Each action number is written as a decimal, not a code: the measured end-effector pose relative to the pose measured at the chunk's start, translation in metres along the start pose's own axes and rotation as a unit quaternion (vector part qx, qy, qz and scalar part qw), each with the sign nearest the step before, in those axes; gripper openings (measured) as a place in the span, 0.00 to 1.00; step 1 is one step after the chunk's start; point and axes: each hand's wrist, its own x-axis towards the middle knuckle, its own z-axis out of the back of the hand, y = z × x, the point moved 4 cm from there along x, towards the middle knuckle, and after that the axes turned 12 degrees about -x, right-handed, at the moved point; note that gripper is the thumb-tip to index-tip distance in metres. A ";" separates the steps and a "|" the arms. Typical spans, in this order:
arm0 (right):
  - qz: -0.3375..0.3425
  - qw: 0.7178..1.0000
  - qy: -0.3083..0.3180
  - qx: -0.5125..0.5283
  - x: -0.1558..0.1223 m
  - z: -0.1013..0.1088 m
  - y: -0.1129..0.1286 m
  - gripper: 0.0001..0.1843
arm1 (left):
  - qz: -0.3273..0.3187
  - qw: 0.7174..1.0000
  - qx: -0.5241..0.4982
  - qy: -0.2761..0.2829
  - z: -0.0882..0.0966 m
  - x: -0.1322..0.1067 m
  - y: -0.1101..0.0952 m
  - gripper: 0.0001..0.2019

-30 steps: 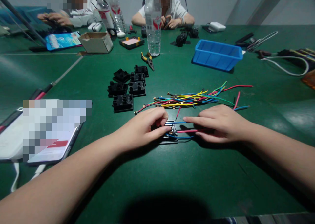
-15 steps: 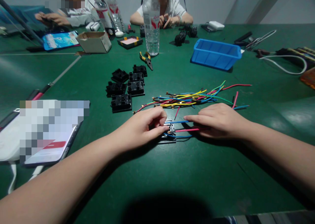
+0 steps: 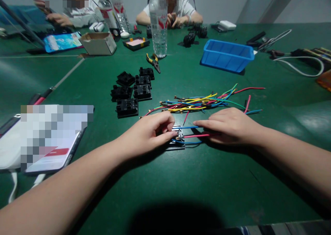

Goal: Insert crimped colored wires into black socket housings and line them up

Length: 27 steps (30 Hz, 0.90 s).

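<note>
My left hand (image 3: 149, 133) lies on the green table (image 3: 181, 183) with its fingers curled over a small black connector block (image 3: 179, 140) and pins it down. Blue and red wires run out of the block to the right. My right hand (image 3: 229, 125) rests flat beside it, fingers pressed on the red wire (image 3: 196, 136) that leads into the block. Just beyond both hands lies a loose bundle of coloured wires (image 3: 199, 102) with metal terminals. Several more black connector blocks (image 3: 130, 90) sit in a group to the left of the bundle.
A phone and papers (image 3: 43, 138) lie at the left. Pliers (image 3: 153, 62), a water bottle (image 3: 158, 23), a blue bin (image 3: 227, 55) and a cardboard box (image 3: 98, 43) stand farther back. Cables and tools (image 3: 292, 52) lie far right. Two other people work at the far edge.
Both hands stay on the block and the red wire with almost no movement. The view has shifted slightly; a person at the far left has raised a hand.
</note>
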 end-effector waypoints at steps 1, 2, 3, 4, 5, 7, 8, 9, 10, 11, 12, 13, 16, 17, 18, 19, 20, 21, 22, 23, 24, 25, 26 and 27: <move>-0.001 1.000 0.001 0.001 0.000 0.000 0.000 0.18 | -0.003 1.000 0.001 -0.005 0.000 -0.001 0.000 0.08; -0.001 1.000 0.002 0.003 0.000 -0.001 0.000 0.18 | -0.006 1.000 0.001 -0.010 0.000 -0.001 0.001 0.08; -0.002 1.000 0.003 0.005 0.000 -0.001 0.000 0.18 | -0.008 1.000 0.000 -0.015 0.000 -0.001 0.001 0.08; -0.002 1.000 0.003 0.006 0.000 -0.001 0.000 0.17 | -0.009 1.000 -0.001 -0.020 0.000 -0.001 0.002 0.08; -0.003 1.000 0.003 0.008 0.000 -0.001 0.000 0.17 | -0.012 1.000 0.000 -0.023 0.000 -0.001 0.002 0.08; -0.003 1.000 0.004 0.009 0.000 -0.001 0.000 0.17 | -0.016 1.000 0.004 -0.026 0.000 -0.001 0.001 0.08; -0.004 1.000 0.004 0.009 0.000 -0.001 0.000 0.17 | -0.018 0.999 0.006 -0.026 0.000 -0.001 0.001 0.08; -0.004 1.000 0.004 0.010 0.000 -0.001 0.000 0.17 | -0.018 0.999 0.007 -0.028 0.000 -0.001 0.001 0.08; -0.004 1.000 0.003 0.010 0.000 -0.001 0.000 0.16 | -0.017 0.999 0.008 -0.027 0.000 -0.001 0.000 0.08; -0.004 1.000 0.002 0.011 0.000 -0.001 0.000 0.16 | -0.015 1.000 0.009 -0.026 0.000 0.000 0.000 0.08; -0.004 1.000 0.001 0.012 0.000 -0.001 0.000 0.16 | -0.014 1.000 0.010 -0.023 0.000 0.000 0.000 0.08; -0.004 1.000 0.000 0.012 0.000 -0.001 0.000 0.16 | -0.015 1.000 0.013 -0.021 0.000 0.000 0.000 0.08; -0.004 1.000 0.000 0.013 0.000 -0.001 0.000 0.16 | -0.022 0.999 0.024 -0.013 0.001 0.000 -0.001 0.08; -0.005 1.000 0.002 0.013 0.000 -0.001 0.000 0.16 | -0.025 0.999 0.028 -0.013 0.001 0.000 -0.001 0.08; -0.006 1.000 0.002 0.014 0.000 -0.001 0.000 0.16 | -0.028 0.999 0.032 -0.014 0.001 0.000 -0.001 0.08; -0.007 1.000 0.004 0.015 0.000 -0.001 0.000 0.16 | -0.032 0.999 0.036 -0.015 0.002 0.000 -0.001 0.08; -0.008 1.000 0.005 0.015 0.000 -0.001 0.000 0.16 | -0.035 0.998 0.040 -0.017 0.002 -0.001 -0.001 0.08; -0.009 1.000 0.006 0.014 0.000 -0.001 0.000 0.16 | -0.039 0.998 0.046 -0.019 0.002 -0.001 -0.001 0.08; -0.010 1.000 0.006 0.012 0.000 -0.001 0.000 0.16 | -0.044 0.997 0.053 -0.021 0.002 -0.001 -0.001 0.08; -0.010 1.000 0.006 0.011 0.000 -0.001 0.000 0.16 | -0.048 0.997 0.061 -0.023 0.002 -0.001 -0.002 0.08; -0.010 1.000 0.006 0.011 0.000 -0.001 0.000 0.16 | -0.052 0.996 0.068 -0.024 0.002 -0.001 -0.002 0.08; -0.010 1.000 0.006 0.012 0.000 -0.001 0.000 0.16 | -0.054 0.996 0.073 -0.025 0.002 -0.001 -0.002 0.08; -0.009 1.000 0.006 0.013 0.000 -0.001 0.000 0.16 | -0.054 0.996 0.074 -0.025 0.002 -0.001 -0.003 0.08; -0.009 1.000 0.006 0.014 0.000 -0.001 0.000 0.16 | -0.052 0.996 0.070 -0.024 0.002 -0.001 -0.003 0.09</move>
